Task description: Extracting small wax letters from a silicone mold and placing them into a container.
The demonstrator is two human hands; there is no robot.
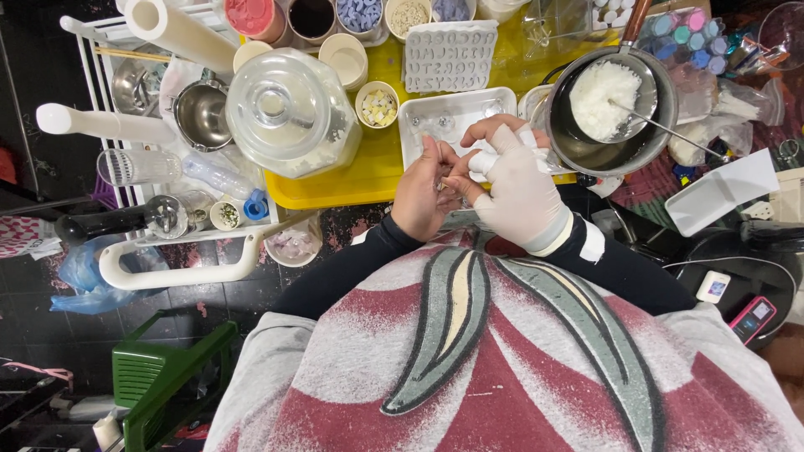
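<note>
Her bare left hand [421,194] pinched the white glove [521,194] on her right hand [515,191], fingers spread, above the metal tray [452,117].

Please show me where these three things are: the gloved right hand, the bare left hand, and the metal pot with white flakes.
gloved right hand [519,188]: head view, on the back of the glove.
bare left hand [421,194]: head view, on the back of the hand.
metal pot [578,151]: head view, on its dark inner wall.

Bright even overhead light, glare on the glass jar lid [289,109] and steel pan rim [666,71], soft short shadows, dark dim floor [50,351] at left, sharp centre, wide-angle bending at edges
</note>
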